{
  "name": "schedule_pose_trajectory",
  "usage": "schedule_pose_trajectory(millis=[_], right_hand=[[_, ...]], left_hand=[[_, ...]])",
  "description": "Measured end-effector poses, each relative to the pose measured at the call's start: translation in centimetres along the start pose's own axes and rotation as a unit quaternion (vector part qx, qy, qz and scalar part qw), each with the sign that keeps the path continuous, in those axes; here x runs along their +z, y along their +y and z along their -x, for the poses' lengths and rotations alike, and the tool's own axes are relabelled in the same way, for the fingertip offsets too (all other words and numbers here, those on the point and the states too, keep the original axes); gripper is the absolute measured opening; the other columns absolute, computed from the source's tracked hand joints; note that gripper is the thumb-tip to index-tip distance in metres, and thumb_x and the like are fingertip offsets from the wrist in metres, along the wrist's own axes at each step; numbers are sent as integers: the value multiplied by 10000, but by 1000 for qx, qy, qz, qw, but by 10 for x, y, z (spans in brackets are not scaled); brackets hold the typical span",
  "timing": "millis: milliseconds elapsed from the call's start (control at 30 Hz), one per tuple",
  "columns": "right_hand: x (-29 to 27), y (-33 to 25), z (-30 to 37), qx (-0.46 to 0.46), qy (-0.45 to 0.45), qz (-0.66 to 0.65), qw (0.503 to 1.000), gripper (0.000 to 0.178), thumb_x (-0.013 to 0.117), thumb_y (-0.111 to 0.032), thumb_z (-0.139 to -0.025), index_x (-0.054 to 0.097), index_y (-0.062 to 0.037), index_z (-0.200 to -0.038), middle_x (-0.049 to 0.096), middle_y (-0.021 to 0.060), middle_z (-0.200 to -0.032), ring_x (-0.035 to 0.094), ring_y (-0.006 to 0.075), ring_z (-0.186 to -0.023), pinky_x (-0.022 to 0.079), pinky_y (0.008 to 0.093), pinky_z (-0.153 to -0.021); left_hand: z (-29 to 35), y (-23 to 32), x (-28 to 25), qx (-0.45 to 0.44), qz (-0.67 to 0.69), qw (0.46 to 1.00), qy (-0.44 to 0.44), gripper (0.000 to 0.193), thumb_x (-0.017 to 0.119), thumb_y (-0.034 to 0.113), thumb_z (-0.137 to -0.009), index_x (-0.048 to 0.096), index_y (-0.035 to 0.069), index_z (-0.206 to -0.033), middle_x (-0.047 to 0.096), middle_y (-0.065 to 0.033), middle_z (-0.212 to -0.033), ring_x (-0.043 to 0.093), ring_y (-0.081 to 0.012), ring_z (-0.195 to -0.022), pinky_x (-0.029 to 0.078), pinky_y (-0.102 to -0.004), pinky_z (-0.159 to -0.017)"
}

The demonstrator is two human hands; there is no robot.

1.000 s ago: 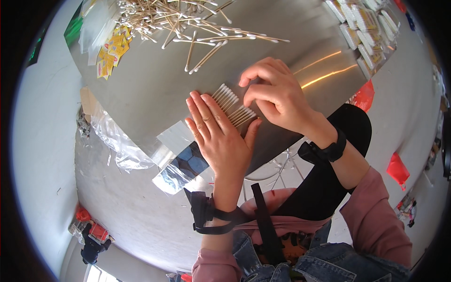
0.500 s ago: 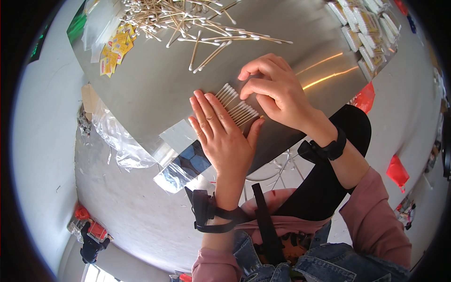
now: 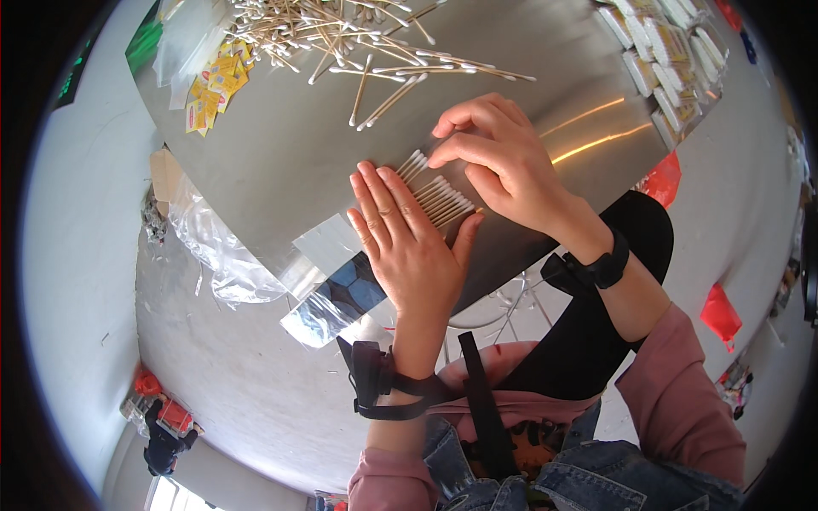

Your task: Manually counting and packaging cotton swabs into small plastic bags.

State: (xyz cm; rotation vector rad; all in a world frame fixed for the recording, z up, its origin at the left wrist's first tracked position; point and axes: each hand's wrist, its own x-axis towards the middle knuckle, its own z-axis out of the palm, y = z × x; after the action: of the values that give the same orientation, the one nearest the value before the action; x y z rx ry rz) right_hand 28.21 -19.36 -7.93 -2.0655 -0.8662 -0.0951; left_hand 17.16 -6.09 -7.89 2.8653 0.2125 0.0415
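On the metal table (image 3: 281,162), a row of cotton swabs (image 3: 445,203) lies side by side. My left hand (image 3: 413,255) rests flat over their lower ends, thumb spread to the right. A gap splits the row into a small far group (image 3: 415,163) and a larger near one. Held over the right side of the row, my right hand (image 3: 515,166) has bent fingers that are apart, with nothing seen in them. Its index fingertip is at the white tips of the far group.
A loose heap of cotton swabs (image 3: 341,38) covers the far side, beside yellow packets (image 3: 215,89) and clear bags (image 3: 183,55). Stacked white packs (image 3: 669,64) stand far right. Clear plastic film (image 3: 319,319) hangs over the near edge by my left wrist. A person (image 3: 162,443) is distant, lower left.
The row of swabs has parted, with a gap between its far and near groups. My right index finger has shifted slightly left onto the far tips. My left hand stays flat.
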Motion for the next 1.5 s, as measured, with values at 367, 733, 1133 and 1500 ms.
schedule_pose_trajectory(millis=[367, 733, 1133, 1500], right_hand=[[1, 3, -2, -24, -20, 28, 999, 214, 652, 32, -734, 668, -143, -857, 599, -10, -1039, 562, 217, -1003, 429, 374, -889], [8, -1, -9, -5, 0, 18, 1000, 156, 674, -4, -767, 657, -142, -837, 604, -13, -1021, 574, 221, -988, 432, 379, -885], [6, 18, -22, -19, 91, 116, 989, 123, 740, -95, -788, 628, -120, -831, 602, 1, -1016, 563, 238, -1016, 449, 400, -875], [28, -38, 12, 73, 74, -43, 994, 439, 598, -112, -950, 486, -45, -1369, 479, 161, -1435, 421, 347, -1360, 366, 454, -1111]], left_hand=[[-1, 0, -1, 1, 3, 1000, 6, 1036, 491, 686, -905, 189, -95, -1515, 217, -294, -1573, 173, -419, -1490, 187, -540, -1186], [1, -1, -1, -3, 10, 1000, -2, 1010, 504, 656, -916, 189, -94, -1515, 195, -293, -1582, 148, -415, -1498, 167, -540, -1190], [18, -7, -8, 10, 37, 999, -21, 948, 554, 576, -921, 204, -65, -1526, 192, -243, -1606, 97, -402, -1512, 63, -575, -1191], [42, -5, -33, -127, 513, 837, 141, 747, 279, 530, -1052, 215, -40, -1529, 284, -228, -1576, 234, -311, -1490, 106, -475, -1215]])
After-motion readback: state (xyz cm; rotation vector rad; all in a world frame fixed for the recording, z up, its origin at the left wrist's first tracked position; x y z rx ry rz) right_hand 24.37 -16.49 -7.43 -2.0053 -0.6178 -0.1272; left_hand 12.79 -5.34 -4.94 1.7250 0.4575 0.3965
